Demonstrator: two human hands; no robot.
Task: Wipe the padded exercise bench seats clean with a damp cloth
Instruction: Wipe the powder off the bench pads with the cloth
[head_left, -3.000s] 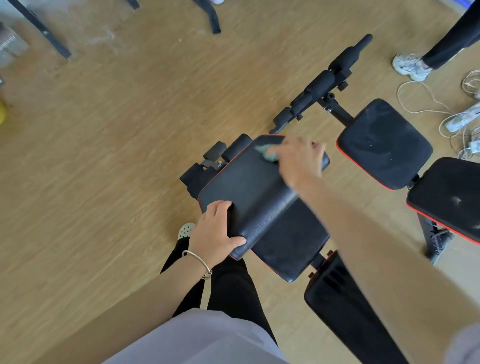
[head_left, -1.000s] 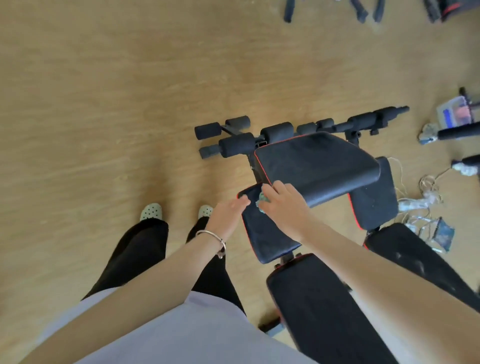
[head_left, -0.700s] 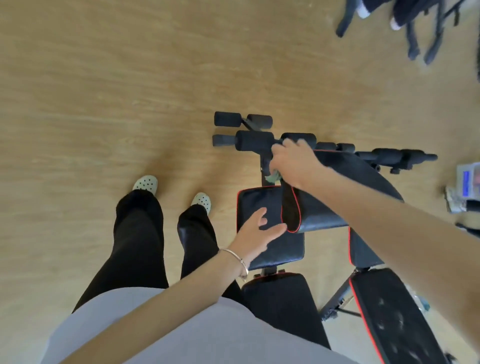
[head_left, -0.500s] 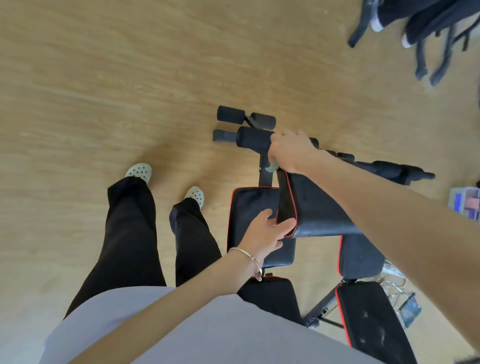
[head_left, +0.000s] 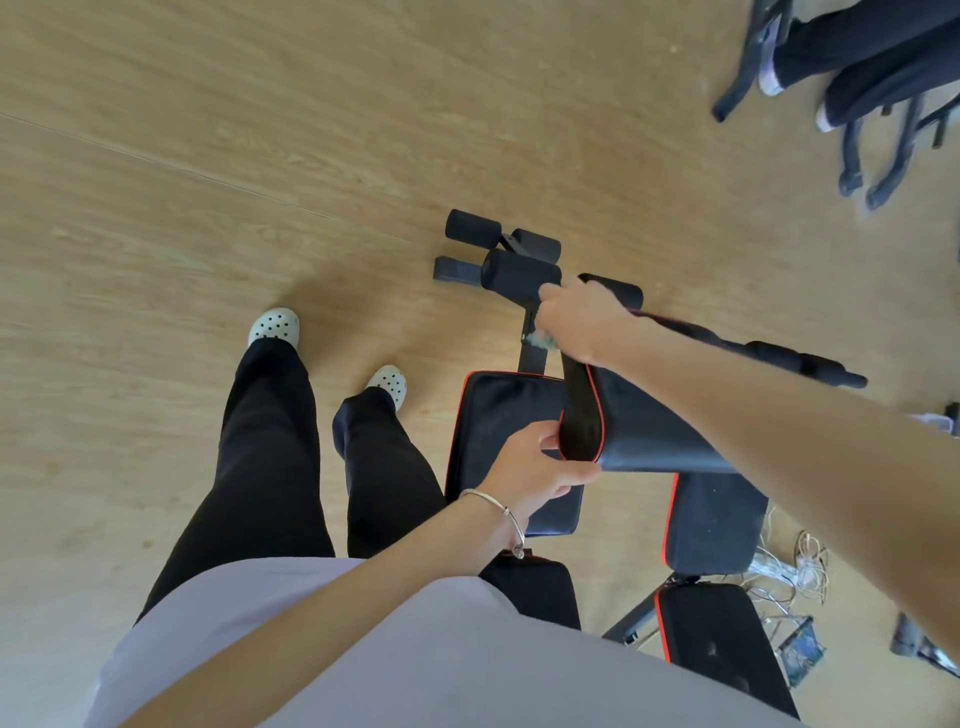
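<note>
A black padded bench pad with red piping is tilted up on its edge in the middle of the view. My left hand grips its near lower end, thumb on one side and fingers on the other. My right hand is at the pad's far end and holds a small pale green cloth against it; only a corner of the cloth shows. Below lies a flat black seat pad, and a second seat pad lies to the right.
Foam leg rollers and a black bar stick out beyond the pad. Another black bench pad is at lower right. White cables lie on the wooden floor at right. Another person's legs and chair legs are at top right.
My head has swung left and the bench now sits lower right in view. The pad has been tipped up on edge; my left hand closed on its near end, and my right hand moved the cloth to its far end.
</note>
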